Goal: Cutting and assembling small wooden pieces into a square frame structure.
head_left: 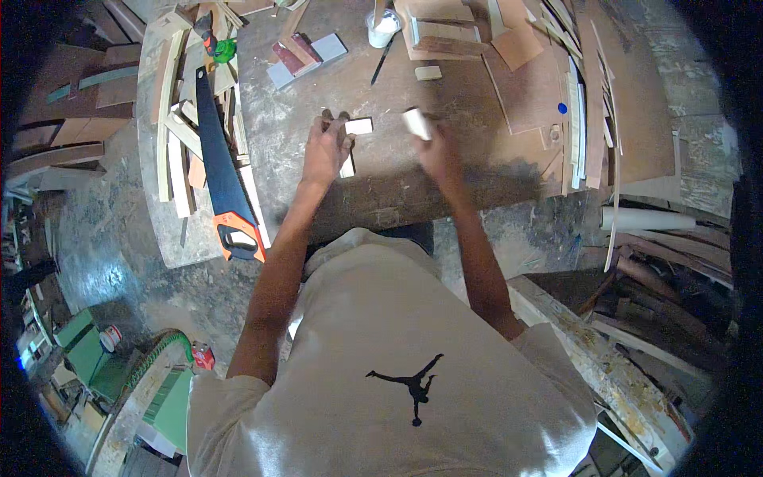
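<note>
The left hand (327,149), half closed, holds a white piece (360,126); the right hand (439,155) pinches a white block (416,124) over the counter (270,143).

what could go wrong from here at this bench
The right hand seems to pinch a pale block near one end, so it might slip. The saw lies close to the left forearm, its orange handle at the bench edge; a bump could knock it down. The cup of white stuff might tip if an arm brushes it.

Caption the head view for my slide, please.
At a workbench, right hand holding a white block, left hand at white pieces, handsaw lying left.
</note>
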`<state>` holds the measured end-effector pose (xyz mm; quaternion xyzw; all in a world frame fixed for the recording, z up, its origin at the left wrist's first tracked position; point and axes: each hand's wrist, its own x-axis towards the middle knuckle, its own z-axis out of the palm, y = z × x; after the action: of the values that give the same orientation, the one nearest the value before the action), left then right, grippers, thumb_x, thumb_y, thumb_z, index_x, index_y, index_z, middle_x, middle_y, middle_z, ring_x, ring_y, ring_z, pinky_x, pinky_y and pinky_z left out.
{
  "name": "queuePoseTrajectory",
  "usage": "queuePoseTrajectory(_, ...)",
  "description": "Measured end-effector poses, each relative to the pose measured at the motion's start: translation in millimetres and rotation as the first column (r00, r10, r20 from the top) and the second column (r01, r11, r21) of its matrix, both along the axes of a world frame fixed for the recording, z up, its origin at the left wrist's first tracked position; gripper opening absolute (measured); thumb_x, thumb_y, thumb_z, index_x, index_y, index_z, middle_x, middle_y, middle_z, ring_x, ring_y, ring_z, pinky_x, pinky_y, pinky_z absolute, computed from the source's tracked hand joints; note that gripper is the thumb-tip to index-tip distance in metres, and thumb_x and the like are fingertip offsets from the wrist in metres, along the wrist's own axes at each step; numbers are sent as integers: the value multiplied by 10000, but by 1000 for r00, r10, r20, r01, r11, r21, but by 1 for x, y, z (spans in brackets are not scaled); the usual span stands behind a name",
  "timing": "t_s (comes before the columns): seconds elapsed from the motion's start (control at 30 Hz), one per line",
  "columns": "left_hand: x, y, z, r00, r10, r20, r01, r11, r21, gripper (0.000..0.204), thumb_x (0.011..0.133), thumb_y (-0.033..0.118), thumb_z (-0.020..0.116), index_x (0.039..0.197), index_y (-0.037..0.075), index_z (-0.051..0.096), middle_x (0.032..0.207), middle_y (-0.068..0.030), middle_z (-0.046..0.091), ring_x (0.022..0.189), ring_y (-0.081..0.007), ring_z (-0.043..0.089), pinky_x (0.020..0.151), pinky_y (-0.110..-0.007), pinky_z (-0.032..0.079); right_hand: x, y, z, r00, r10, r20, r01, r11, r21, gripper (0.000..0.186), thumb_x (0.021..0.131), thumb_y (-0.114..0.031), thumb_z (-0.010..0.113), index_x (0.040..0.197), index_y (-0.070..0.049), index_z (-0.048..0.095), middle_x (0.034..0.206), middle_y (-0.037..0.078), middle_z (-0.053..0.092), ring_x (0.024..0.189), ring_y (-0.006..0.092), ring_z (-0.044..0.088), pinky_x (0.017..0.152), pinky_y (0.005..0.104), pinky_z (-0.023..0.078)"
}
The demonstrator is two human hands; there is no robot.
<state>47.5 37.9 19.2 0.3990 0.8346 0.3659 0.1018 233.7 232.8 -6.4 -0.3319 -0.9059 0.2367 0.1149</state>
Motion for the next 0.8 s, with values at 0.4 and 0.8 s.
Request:
queuePoseTrajectory(0.4,6,4,-12,997,63,-40,-62,998,25,392,862,98,746,1239,12,680,991,-247,645,971,-415,611,845,-484,535,-38,-74,10,988,-55,-147,36,991,-129,603,875,-257,776,1397,-37,569,1232,264,586,1063,492,634,897,533,541)
queuePoseTrajectory(0.8,9,6,-5,995,65,-75,-64,998,14,446,857,86,745,1299,64,690,1034,-240,640,988,-403,625,868,-461,548,-43,-77,-1,981,-65,-182,60,998,-34,597,800,-235,840,1319,-13,646,1146,215,631,1117,434,592,945,502,500)
